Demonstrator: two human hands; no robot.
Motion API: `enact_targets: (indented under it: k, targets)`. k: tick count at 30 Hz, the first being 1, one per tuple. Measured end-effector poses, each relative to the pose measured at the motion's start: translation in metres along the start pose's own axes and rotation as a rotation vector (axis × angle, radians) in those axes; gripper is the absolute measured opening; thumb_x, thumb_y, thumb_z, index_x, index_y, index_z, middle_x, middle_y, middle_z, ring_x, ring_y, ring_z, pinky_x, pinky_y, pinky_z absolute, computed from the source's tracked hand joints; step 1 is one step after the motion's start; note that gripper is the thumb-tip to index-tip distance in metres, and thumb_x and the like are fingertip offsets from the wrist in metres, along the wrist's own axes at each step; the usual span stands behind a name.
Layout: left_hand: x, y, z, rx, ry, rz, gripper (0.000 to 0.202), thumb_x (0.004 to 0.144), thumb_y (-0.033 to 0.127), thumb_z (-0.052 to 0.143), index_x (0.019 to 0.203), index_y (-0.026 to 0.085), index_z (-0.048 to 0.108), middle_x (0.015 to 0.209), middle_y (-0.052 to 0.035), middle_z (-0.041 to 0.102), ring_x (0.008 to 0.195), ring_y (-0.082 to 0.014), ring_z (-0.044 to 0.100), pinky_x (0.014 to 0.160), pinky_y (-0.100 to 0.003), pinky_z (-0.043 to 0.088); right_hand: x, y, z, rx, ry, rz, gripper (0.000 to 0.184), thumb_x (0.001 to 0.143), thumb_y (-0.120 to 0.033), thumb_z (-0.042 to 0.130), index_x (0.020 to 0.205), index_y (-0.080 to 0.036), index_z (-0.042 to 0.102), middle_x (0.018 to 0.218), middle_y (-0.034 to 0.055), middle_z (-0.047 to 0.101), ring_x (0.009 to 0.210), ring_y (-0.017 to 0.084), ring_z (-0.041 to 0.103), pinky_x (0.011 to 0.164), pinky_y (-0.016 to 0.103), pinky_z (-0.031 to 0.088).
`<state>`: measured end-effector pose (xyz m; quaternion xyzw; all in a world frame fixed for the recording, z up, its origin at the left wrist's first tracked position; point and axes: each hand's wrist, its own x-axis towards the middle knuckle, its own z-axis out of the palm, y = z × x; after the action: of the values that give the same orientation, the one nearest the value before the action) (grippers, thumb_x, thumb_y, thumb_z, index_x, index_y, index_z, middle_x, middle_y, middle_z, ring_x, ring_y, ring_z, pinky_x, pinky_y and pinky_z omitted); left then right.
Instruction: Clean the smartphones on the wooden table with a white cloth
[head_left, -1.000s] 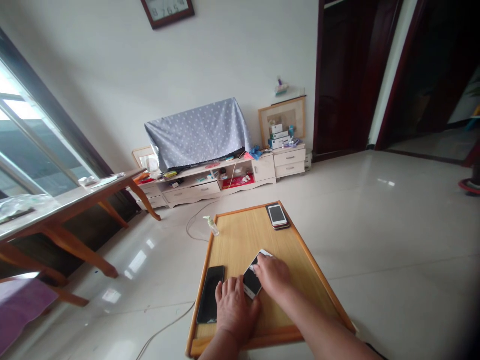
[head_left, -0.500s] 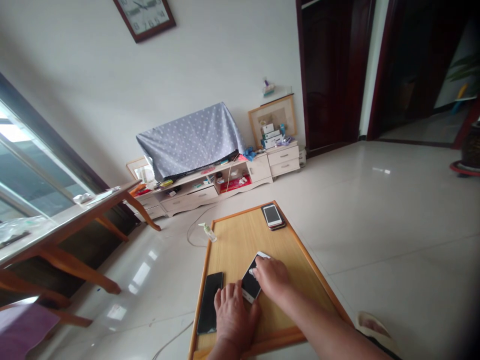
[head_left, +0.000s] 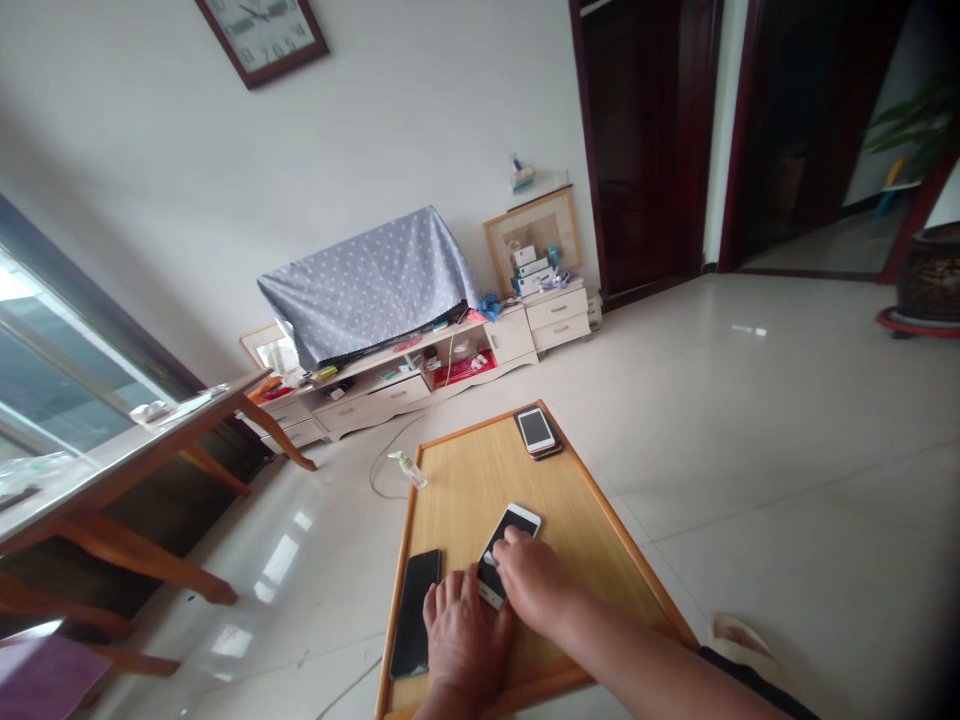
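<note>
Your left hand holds the near end of the white-framed, black-screened flat phone on the yellowish wooden tabletop's near half; your right hand pinches a small white wad. Probably light, stiff, slippery, fragile: grip its long edges.

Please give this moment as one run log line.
left hand: at white phone, lower end | right hand: holding white scrap against screen | black phone: beside left hand

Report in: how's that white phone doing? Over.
Left hand at white phone, lower end. Right hand holding something white at screen. Black phone nearby, seemingly not blocking.
</note>
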<state>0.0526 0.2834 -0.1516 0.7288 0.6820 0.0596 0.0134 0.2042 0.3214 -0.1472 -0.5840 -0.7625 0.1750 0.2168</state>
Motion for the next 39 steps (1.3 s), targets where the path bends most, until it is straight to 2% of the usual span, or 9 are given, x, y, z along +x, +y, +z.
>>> enact_targets:
  k: [3, 11, 13, 17, 20, 24, 29, 33, 39]
  targets:
    - [-0.001, 0.002, -0.003, 0.003, 0.008, -0.002, 0.060, 0.088, 0.051, 0.051, 0.139, 0.021, 0.053, 0.131, -0.0113, 0.060, 0.128, -0.0282, 0.050, 0.120, -0.045, 0.016, -0.005, -0.005, 0.004, 0.022, -0.003, -0.094, 0.027, 0.098, -0.022, 0.046, 0.094, -0.020, 0.072, 0.102, 0.0091, 0.067, 0.096, 0.022, 0.063, 0.079, 0.029, 0.045]
    - [0.001, 0.001, 0.000, 0.040, -0.022, -0.008, 0.059, 0.087, 0.047, 0.053, 0.140, 0.021, 0.052, 0.135, -0.0109, 0.059, 0.131, -0.0282, 0.047, 0.120, -0.044, 0.016, 0.005, 0.013, -0.008, -0.001, 0.086, 0.001, 0.032, 0.100, -0.021, 0.040, 0.100, -0.020, 0.072, 0.111, 0.0106, 0.069, 0.108, 0.024, 0.059, 0.095, 0.035, 0.043]
    - [0.001, 0.001, 0.000, 0.031, -0.016, -0.011, 0.059, 0.086, 0.048, 0.053, 0.139, 0.021, 0.053, 0.133, -0.0109, 0.059, 0.130, -0.0284, 0.047, 0.120, -0.045, 0.016, 0.002, 0.011, -0.007, -0.003, 0.110, -0.029, 0.030, 0.100, -0.028, 0.045, 0.111, -0.021, 0.072, 0.123, 0.0107, 0.068, 0.121, 0.027, 0.055, 0.106, 0.040, 0.037]
    - [0.002, 0.000, 0.002, 0.008, 0.001, -0.009, 0.057, 0.088, 0.049, 0.051, 0.138, 0.021, 0.053, 0.132, -0.0113, 0.060, 0.129, -0.0282, 0.049, 0.120, -0.045, 0.017, -0.008, 0.007, 0.002, 0.002, 0.068, -0.122, 0.050, 0.104, -0.045, 0.038, 0.140, -0.017, 0.058, 0.151, 0.0145, 0.051, 0.144, 0.031, 0.038, 0.121, 0.053, 0.017]
    - [0.003, -0.002, 0.005, 0.005, 0.005, -0.009, 0.056, 0.089, 0.043, 0.050, 0.140, 0.021, 0.052, 0.136, -0.0113, 0.059, 0.131, -0.0271, 0.048, 0.120, -0.044, 0.016, -0.017, 0.005, 0.010, 0.023, -0.004, -0.210, 0.059, 0.106, -0.051, 0.029, 0.149, -0.016, 0.049, 0.155, 0.0156, 0.045, 0.148, 0.030, 0.034, 0.123, 0.058, 0.005]
    - [0.003, -0.003, 0.008, 0.007, 0.001, 0.000, 0.057, 0.087, 0.038, 0.052, 0.141, 0.022, 0.051, 0.137, -0.0109, 0.058, 0.132, -0.0263, 0.047, 0.120, -0.043, 0.016, -0.020, 0.008, 0.011, 0.058, -0.037, -0.299, 0.060, 0.106, -0.052, 0.025, 0.152, -0.020, 0.044, 0.156, 0.0135, 0.044, 0.149, 0.027, 0.032, 0.123, 0.058, 0.002]
    - [0.002, 0.001, 0.003, 0.012, 0.013, -0.012, 0.057, 0.087, 0.048, 0.053, 0.137, 0.020, 0.054, 0.131, -0.0113, 0.061, 0.128, -0.0279, 0.049, 0.119, -0.044, 0.018, -0.004, 0.021, 0.002, 0.018, -0.012, -0.177, 0.062, 0.106, -0.055, 0.025, 0.151, -0.018, 0.046, 0.157, 0.0132, 0.043, 0.150, 0.029, 0.030, 0.122, 0.061, -0.005]
    - [0.002, 0.002, 0.004, 0.012, 0.022, -0.009, 0.057, 0.086, 0.048, 0.054, 0.136, 0.019, 0.056, 0.129, -0.0114, 0.062, 0.127, -0.0282, 0.050, 0.119, -0.044, 0.018, 0.001, 0.021, 0.001, -0.009, -0.037, -0.121, 0.066, 0.105, -0.055, 0.025, 0.153, -0.013, 0.043, 0.159, 0.0169, 0.037, 0.152, 0.030, 0.026, 0.123, 0.060, -0.005]
    - [0.004, -0.001, 0.009, 0.004, 0.013, 0.000, 0.056, 0.085, 0.036, 0.054, 0.140, 0.021, 0.053, 0.135, -0.0105, 0.060, 0.129, -0.0262, 0.049, 0.119, -0.042, 0.018, -0.015, 0.007, 0.006, 0.058, -0.129, -0.306, 0.062, 0.106, -0.052, 0.020, 0.155, -0.018, 0.038, 0.159, 0.0132, 0.038, 0.152, 0.027, 0.025, 0.123, 0.060, -0.003]
